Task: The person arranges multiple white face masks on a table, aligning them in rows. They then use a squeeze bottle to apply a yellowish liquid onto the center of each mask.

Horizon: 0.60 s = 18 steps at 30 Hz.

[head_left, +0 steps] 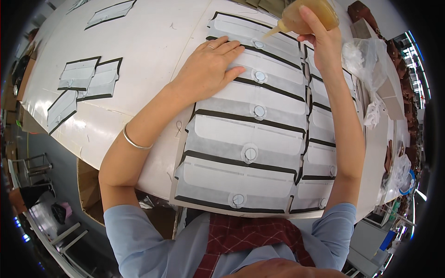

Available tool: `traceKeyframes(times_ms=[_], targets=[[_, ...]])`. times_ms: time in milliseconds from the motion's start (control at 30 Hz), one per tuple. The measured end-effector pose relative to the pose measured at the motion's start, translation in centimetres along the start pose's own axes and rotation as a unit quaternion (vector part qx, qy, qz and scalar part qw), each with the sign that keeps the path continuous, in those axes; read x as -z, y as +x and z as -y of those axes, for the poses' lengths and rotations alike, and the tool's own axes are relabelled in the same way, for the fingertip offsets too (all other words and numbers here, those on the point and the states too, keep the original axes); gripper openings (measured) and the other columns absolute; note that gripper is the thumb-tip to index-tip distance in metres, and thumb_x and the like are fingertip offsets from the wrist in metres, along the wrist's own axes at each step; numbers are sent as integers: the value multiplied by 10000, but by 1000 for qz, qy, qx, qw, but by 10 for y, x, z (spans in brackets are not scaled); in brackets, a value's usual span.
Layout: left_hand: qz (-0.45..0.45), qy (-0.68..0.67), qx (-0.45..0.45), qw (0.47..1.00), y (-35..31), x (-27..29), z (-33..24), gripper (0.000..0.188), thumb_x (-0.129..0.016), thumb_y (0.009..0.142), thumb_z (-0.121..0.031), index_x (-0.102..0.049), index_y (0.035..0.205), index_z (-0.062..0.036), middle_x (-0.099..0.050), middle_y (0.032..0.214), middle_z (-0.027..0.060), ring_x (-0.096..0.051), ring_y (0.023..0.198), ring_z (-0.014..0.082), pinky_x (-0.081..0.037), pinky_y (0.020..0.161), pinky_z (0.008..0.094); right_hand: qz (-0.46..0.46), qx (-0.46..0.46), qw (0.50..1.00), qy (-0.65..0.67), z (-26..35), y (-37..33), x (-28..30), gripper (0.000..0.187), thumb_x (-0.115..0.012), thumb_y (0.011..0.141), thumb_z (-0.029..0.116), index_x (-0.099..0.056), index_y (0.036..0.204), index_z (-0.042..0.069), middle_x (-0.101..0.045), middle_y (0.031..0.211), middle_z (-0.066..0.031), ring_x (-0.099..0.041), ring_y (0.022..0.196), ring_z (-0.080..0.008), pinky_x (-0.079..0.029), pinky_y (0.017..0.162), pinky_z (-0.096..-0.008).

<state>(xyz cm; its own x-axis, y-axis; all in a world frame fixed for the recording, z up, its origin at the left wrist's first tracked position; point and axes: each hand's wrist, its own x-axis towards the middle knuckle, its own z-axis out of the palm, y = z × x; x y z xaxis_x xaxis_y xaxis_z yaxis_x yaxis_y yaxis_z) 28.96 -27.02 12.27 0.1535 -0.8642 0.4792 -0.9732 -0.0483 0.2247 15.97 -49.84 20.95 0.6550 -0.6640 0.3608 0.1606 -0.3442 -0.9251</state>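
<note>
"Head view: why those hands?"

"I see the left hand (211, 68) flat on pale panels (283, 72) on the desk (150, 53), likely steadying them; the right hand (320, 41) holds an amber bottle (311, 16), nozzle (273, 31) tilted toward a disc (257, 44)."

White worktable (139, 88) with glossy top. From twelve to six o'clock, a column of black-edged white panels (245, 132); toward three, a second column (320, 156). At ten, three clustered loose panels (75, 74); at eleven, one single panel (110, 14). At two, crumpled clear plastic (373, 55), its footing uncertain near the distorted rim.
</note>
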Motion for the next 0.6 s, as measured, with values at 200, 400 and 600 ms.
traceKeyframes(times_ms=[200,400,600], targets=[[0,-1,1,1000,0,1,0,442,-616,1005,-299,-625,1339,-9,-598,1419,151,-505,1369,345,-415,1128,436,-5,-16,1000,7,-7,2,-8,395,-758,926,302,-629,1190,38,-708,978,-76,-683,777,-135,-506,515,-229],[-1,3,-4,1000,1,2,-1,444,-616,1005,-304,-625,1338,-10,-599,1416,153,-505,1368,347,-416,1128,437,6,-29,1000,8,-11,0,-7,409,-756,930,308,-620,1199,33,-702,991,-78,-678,789,-133,-503,517,-229],[0,0,-5,1000,1,3,0,442,-618,1004,-306,-627,1334,-12,-601,1412,154,-510,1363,349,-418,1126,442,40,-7,999,-13,0,-5,-2,412,-762,926,311,-621,1191,28,-698,972,-70,-674,760,-128,-511,505,-231]])
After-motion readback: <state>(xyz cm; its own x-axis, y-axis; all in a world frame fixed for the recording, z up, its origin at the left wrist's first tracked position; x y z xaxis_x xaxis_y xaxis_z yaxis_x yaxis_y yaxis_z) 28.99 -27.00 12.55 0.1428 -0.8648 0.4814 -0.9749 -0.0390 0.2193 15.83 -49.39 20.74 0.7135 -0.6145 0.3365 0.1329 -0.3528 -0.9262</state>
